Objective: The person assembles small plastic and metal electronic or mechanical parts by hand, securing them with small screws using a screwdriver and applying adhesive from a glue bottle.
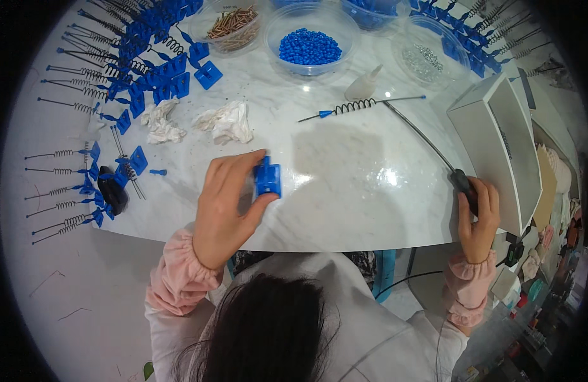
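Observation:
My left hand (227, 200) is closed at the table's near middle, with thumb and fingertips pinching a small blue plastic part (267, 180) that has a square base. At the right, my right hand (479, 216) wraps round the black handle of a screwdriver (428, 138). Its long metal shaft slants up and left, ending close to a black coil spring on a rod (356, 107). That rod lies flat, with a blue cone near its left end and a small blue tip at its right. The screwdriver's tip is too small to make out.
Blue parts with springs and rods (147, 70) crowd the left edge. Crumpled tissues (227, 124), a black object (112, 191) and a small squeeze bottle (363, 84) lie about. Tubs of copper-coloured pieces (233, 28), blue beads (310, 51) and clear pieces (428, 60) stand behind. A white box (491, 140) stands right.

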`<state>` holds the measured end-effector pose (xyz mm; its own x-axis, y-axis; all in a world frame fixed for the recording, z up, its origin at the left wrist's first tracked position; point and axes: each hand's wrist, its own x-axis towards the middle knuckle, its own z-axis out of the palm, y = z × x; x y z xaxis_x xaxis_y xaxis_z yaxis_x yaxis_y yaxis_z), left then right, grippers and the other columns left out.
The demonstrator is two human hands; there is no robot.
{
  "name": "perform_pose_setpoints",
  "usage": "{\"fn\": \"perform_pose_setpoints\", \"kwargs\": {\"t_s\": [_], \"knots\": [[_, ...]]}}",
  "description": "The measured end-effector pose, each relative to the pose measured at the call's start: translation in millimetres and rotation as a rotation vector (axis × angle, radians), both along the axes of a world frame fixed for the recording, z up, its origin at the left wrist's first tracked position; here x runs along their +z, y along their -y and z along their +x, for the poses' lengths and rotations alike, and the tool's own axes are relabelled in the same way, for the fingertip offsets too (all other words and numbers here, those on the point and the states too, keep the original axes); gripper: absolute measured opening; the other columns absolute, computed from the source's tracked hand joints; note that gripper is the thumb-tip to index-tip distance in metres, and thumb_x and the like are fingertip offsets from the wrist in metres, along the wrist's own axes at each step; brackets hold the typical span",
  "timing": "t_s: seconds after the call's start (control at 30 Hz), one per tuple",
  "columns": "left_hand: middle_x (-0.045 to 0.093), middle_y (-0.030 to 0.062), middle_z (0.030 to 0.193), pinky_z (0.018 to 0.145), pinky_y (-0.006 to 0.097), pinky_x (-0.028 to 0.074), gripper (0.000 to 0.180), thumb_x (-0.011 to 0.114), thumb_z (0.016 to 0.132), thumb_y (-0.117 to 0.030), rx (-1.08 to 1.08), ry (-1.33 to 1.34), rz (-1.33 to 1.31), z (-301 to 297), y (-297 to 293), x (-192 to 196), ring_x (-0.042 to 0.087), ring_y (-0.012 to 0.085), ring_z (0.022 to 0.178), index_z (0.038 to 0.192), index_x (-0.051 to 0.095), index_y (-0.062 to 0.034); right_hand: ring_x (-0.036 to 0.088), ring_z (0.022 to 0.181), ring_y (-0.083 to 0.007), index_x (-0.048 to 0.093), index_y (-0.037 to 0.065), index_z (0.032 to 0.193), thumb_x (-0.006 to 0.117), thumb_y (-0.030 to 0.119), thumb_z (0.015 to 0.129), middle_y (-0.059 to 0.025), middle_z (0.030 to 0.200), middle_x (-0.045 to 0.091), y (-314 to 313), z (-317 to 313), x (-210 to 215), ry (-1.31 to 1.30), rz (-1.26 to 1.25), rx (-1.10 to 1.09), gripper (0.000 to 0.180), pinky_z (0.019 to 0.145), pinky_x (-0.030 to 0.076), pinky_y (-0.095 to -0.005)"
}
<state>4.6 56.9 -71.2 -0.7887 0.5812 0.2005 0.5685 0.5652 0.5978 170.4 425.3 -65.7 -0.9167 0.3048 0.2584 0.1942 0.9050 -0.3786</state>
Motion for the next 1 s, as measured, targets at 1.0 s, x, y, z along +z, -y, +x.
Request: {"fn": "perform_pose_setpoints", "kwargs": {"t_s": [1.0], "knots": [[0.066, 0.0172, 0.120, 0.083, 0.037, 0.054, 0.089, 0.085, 0.074, -0.007, -0.053, 0.202, 0.350, 20.1, -35.9, -20.8, 0.065, 0.0286, 0.103, 0.146, 0.034, -0.0029, 0.063, 0.092, -0.0306, 0.067, 0.006, 0.110, 0.082, 0.018, 0.070, -0.0090, 0.104, 0.061, 137.3, -123.8, 14.8, 0.217, -0.131, 0.601, 0.045, 0.071, 0.053, -0.0400]]}}
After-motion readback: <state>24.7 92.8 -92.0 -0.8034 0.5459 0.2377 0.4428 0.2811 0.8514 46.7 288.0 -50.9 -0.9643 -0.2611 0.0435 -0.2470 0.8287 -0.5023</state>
